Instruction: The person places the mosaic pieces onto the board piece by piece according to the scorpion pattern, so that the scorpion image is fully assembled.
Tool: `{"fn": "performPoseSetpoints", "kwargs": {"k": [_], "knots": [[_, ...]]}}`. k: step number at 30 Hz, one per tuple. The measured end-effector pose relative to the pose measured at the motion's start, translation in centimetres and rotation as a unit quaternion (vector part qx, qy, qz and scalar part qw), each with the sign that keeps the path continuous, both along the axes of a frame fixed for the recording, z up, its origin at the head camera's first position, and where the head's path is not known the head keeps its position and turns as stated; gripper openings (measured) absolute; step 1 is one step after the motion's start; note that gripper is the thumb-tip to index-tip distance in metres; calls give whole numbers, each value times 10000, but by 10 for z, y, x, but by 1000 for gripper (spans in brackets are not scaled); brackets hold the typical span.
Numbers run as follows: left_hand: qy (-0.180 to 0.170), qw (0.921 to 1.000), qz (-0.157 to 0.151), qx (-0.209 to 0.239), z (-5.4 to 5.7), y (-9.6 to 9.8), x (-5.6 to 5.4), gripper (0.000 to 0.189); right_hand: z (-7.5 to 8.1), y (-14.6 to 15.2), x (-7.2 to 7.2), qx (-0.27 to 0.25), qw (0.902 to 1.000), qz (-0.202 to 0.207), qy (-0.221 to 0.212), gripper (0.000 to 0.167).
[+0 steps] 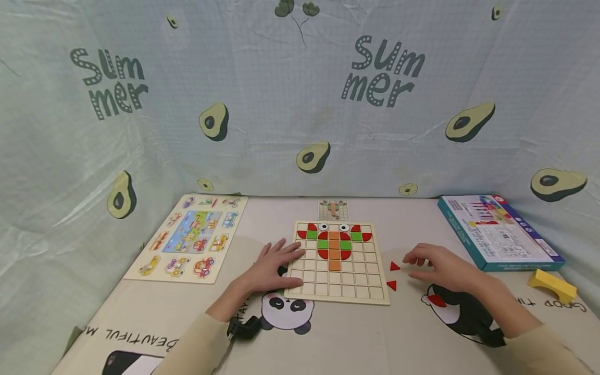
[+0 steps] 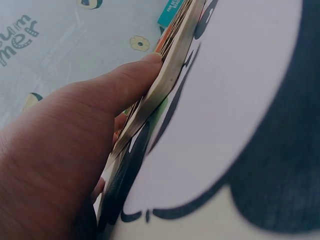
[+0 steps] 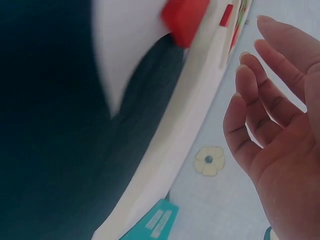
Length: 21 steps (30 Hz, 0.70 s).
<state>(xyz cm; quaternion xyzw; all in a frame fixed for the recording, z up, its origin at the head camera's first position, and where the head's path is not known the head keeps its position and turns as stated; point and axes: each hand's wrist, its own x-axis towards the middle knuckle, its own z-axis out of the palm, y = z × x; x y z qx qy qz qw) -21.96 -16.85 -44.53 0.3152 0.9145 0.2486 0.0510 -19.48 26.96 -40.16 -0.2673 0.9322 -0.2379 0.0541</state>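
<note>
A wooden grid board (image 1: 337, 291) lies in the middle of the table, with red, green and orange pieces and two eye pieces set in its upper part. My left hand (image 1: 274, 265) rests on the board's left edge with fingers spread; in the left wrist view its thumb (image 2: 135, 75) lies along the wooden edge. Two loose red triangles, an upper one (image 1: 395, 266) and a lower one (image 1: 391, 285), sit just right of the board. Above the table, right of those triangles, my right hand (image 1: 438, 265) hovers with loosely bent fingers and nothing in them.
A small pattern card (image 1: 334, 210) lies behind the board. At left is a vehicle picture puzzle (image 1: 187, 239). A flat teal-edged box (image 1: 501, 232) lies at back right, with a yellow arch block (image 1: 553, 285) in front of it. A patterned curtain (image 1: 262, 172) stands behind the table.
</note>
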Motion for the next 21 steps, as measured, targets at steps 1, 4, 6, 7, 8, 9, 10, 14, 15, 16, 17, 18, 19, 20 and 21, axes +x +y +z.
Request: {"fn": "performPoseSetpoints", "kwargs": {"k": [1,4,6,7,8,9,10,14,15,16,17,18,19,20,21], "knots": [[-5,10000,3,6,0,0,0,76,-1,2,2,5,10000,-6,-6,26],[-19,10000,11,6,0,0,0,76,-3,8,8,40,10000,-42,-76,26],[-29,10000,9,8,0,0,0,76,-6,12,12,71,9998,-66,-155,27],[-30,10000,8,4,0,0,0,76,-7,13,14,77,9998,-68,-186,27],[-21,10000,5,-3,0,0,0,76,-8,15,15,73,9997,-68,-221,27],[-11,10000,3,-9,0,0,0,76,-9,17,17,68,9996,-64,-248,27],[-3,10000,1,-6,0,0,0,76,-10,19,18,51,9996,-48,-269,27],[45,10000,-6,4,-1,0,0,76,-11,28,24,-15,9992,-46,-385,27],[38,10000,-11,22,-1,0,0,76,-12,30,25,-23,9991,-33,-414,28],[39,10000,-13,32,-1,0,0,76,-12,33,27,-44,9990,-13,-438,27],[39,10000,-14,38,-2,0,1,76,-13,35,28,-61,9990,10,-444,27],[38,10000,-16,42,-2,0,1,76,-13,36,30,-88,9989,33,-461,27],[40,10000,-18,45,-2,0,1,76,-14,38,31,-125,9988,88,-474,27],[44,10000,-20,62,-2,0,1,76,-14,40,32,-165,9986,130,-482,27],[49,10000,-18,58,-2,0,1,76,-14,41,34,-207,9984,164,-508,27]]}}
